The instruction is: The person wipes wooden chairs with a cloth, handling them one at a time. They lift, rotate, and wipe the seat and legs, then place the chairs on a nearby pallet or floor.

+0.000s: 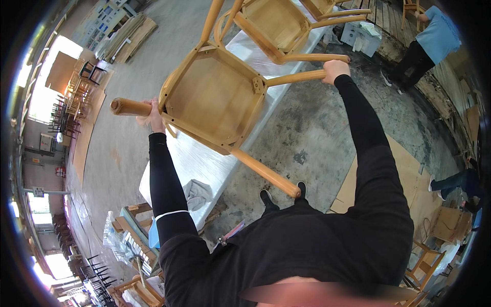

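A light wooden chair [212, 97] is tipped over on the long table, the underside of its seat and its legs turned toward me. My left hand [153, 116] grips it at the left corner of the seat, where a leg begins; part of the fingers is hidden. Around the outer end of the right leg, my right hand [336, 71] is closed. Another leg points down toward my feet. Beneath the chair runs a table [190, 162] covered in white plastic sheeting.
More wooden chairs [279, 25] lie tipped farther along the table. A grey cloth [198, 194] rests at its near end. Beside that stand boxes [135, 233] and plastic wrap. A co-worker in a blue shirt [434, 38] is at the far right. Cardboard [394, 179] covers the floor at right.
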Demonstrator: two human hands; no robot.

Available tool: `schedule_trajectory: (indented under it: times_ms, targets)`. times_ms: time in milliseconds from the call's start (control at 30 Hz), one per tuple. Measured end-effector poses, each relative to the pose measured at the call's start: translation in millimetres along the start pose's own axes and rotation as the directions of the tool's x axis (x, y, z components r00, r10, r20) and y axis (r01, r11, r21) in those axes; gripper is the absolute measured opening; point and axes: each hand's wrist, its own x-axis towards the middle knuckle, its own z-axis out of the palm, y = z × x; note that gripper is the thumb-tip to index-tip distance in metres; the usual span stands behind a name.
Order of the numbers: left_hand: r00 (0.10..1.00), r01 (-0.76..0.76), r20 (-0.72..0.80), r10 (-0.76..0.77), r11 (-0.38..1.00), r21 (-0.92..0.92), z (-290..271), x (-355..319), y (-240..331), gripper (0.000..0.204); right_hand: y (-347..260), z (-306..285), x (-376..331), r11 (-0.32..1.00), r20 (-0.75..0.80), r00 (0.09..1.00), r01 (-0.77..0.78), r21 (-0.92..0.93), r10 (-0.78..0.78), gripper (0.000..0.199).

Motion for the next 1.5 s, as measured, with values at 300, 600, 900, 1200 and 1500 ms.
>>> schedule_trajectory:
  times_ms: [300, 600, 900, 1200, 1500]
  targets:
    - [1.000, -0.005, -0.017, 0.007, 0.990, 0.141, -16, 28, -27, 0.020, -8, -2, -14, 0.995, 0.014, 0.995, 0.094, 0.036, -0.094, 0.037]
    - [0.998, 0.053, -0.064, -0.028, 0.906, 0.420, -28, 20, -36, 0.059, -15, -2, -28, 0.997, 0.010, 0.999, 0.050, 0.050, -0.051, 0.033]
    - [0.098, 0.985, 0.490, -0.866, 0.154, 0.076, -8, -316, 50, 0.041, -3, 1, -29, 0.973, -0.065, 0.990, 0.138, 0.183, -0.128, 0.036]
    - [0.328, 0.944, 0.192, -0.925, 0.331, -0.018, 24, -350, 71, 0.027, -1, 17, -35, 0.967, -0.129, 0.983, 0.158, 0.197, -0.134, 0.036]
    - [0.345, 0.931, 0.250, -0.905, 0.363, 0.030, 21, -349, 60, 0.025, -2, 14, -31, 0.962, -0.121, 0.986, 0.140, 0.233, -0.114, 0.029]
